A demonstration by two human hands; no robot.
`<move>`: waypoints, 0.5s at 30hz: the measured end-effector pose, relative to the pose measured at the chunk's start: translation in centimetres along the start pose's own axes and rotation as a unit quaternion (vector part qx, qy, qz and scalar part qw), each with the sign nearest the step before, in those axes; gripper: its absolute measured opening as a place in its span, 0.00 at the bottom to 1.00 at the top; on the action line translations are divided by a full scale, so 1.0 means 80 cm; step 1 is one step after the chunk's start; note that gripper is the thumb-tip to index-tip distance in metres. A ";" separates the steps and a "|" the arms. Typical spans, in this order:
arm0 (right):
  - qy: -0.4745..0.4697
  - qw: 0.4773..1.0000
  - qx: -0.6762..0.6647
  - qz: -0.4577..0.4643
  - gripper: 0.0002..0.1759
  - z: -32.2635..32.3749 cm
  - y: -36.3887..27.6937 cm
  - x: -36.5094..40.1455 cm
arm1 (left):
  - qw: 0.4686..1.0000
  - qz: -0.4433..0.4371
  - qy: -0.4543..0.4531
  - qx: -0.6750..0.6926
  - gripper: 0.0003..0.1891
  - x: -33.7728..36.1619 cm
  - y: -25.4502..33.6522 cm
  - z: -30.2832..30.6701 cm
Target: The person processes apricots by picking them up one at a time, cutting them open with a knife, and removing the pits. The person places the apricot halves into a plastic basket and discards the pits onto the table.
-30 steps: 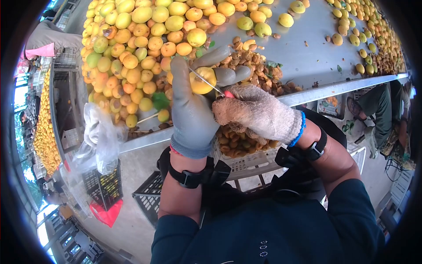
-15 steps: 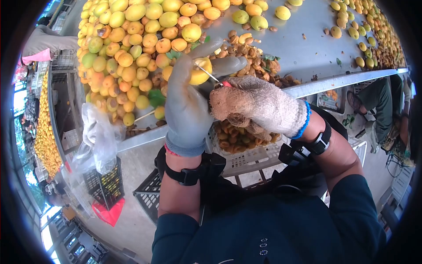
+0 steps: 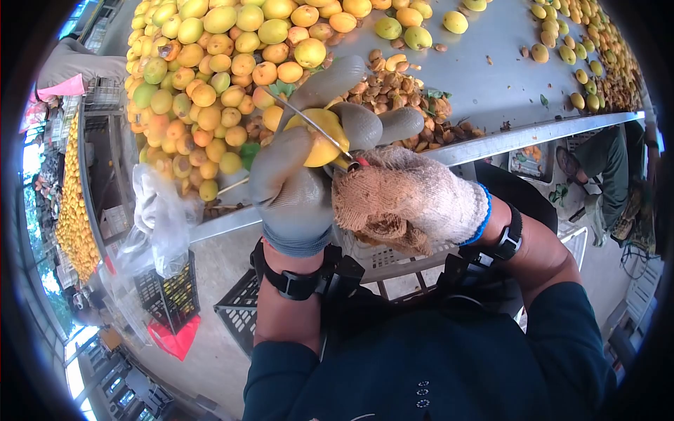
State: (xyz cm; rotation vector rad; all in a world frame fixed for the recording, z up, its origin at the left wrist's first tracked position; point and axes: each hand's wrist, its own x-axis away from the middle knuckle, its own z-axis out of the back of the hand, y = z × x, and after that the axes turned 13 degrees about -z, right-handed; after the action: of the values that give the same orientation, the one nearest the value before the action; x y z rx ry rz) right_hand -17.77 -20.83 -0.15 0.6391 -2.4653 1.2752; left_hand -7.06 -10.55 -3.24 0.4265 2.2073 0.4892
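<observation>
L hand, grey glove, is clamped round a yellow fruit, fingers & thumb wrapped over it, held just in front of the pit heap at the counter edge. R hand, knit glove, is closed on a thin knife, blade laid across the fruit's top. Fruit looks small, light, soft-fleshed w/ a hard pit inside, prob. juicy & slick once cut. Best gripped round the sides, clear of the blade line, w/o squeezing.
</observation>
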 end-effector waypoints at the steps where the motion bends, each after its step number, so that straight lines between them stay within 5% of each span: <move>1: 0.012 0.999 0.029 0.031 0.19 0.003 0.003 -0.002 | 1.000 -0.008 -0.003 -0.007 0.17 0.003 -0.003 0.006; 3: 0.042 0.991 0.086 0.092 0.18 0.007 0.007 -0.005 | 0.996 0.023 -0.025 -0.088 0.16 0.001 0.001 0.011; 9: 0.163 0.945 0.275 0.068 0.18 0.017 -0.005 -0.002 | 0.946 0.084 -0.032 -0.313 0.16 -0.013 0.007 -0.005; 12: 0.127 0.988 0.077 0.034 0.14 0.010 -0.007 0.000 | 0.923 0.124 -0.037 -0.362 0.17 -0.020 0.016 -0.001; 15: 0.100 0.992 0.040 0.059 0.14 0.020 0.003 -0.007 | 0.929 0.171 -0.015 -0.328 0.18 -0.028 0.027 -0.015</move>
State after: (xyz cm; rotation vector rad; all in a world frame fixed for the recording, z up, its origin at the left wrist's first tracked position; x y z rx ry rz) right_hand -17.51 -21.93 -1.46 0.3680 -2.3259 1.4149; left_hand -6.36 -9.95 -0.04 0.4422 1.7962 1.3452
